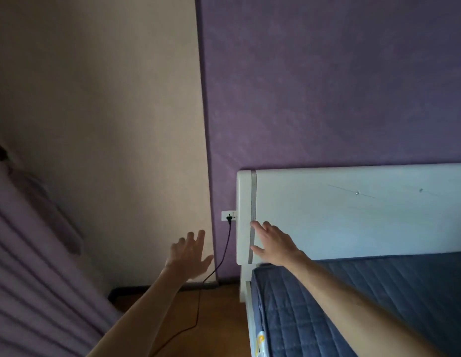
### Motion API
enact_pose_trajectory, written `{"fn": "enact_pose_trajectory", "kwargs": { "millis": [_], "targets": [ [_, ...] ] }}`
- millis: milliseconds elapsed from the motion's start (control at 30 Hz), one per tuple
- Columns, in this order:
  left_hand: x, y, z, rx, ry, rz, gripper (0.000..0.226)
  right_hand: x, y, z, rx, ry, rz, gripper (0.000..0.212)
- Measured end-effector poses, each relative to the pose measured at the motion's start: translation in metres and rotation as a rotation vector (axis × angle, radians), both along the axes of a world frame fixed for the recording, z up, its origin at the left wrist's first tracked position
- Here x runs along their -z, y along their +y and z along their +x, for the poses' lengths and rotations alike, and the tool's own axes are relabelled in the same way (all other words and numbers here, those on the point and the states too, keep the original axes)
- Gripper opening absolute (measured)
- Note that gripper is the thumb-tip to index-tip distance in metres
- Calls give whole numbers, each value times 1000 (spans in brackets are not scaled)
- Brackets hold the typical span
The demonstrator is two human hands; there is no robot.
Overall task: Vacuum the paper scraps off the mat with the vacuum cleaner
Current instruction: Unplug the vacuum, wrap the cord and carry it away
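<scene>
Empty, fingers spread: left hand (189,253) and right hand (273,244) — black cord (226,243) hangs near-vertical from socket (228,215), plug end up.

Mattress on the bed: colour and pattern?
The mattress is dark blue with diamond quilting, seen in the head view.

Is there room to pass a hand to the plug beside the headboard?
Yes: the gap between the wall corner and the headboard is bare, apart from the cord. It is tight at the socket, which sits against the headboard's edge.
</scene>
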State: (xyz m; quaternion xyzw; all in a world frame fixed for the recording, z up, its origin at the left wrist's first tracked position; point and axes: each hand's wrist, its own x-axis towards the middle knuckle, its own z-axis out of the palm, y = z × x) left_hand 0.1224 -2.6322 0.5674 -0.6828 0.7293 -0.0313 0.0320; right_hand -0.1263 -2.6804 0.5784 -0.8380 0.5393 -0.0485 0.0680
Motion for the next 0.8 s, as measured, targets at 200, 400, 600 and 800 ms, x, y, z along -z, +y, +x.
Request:
{"fn": "enact_pose_trajectory", "kwargs": {
  "millis": [200,400,600,800],
  "targets": [
    [16,-39,-18,-24,0,21,72,10,-36,-14,0,12,19,63],
    [34,-63,-26,-18,22,31,72,21,-58,-21,14,-18,63,61],
    [54,-80,-22,-40,14,134,69,38,-81,-14,27,-26,100,61],
    [82,-99,-9,-44,40,172,69,61,-108,-3,38,-50,135,65]
  ]
}}
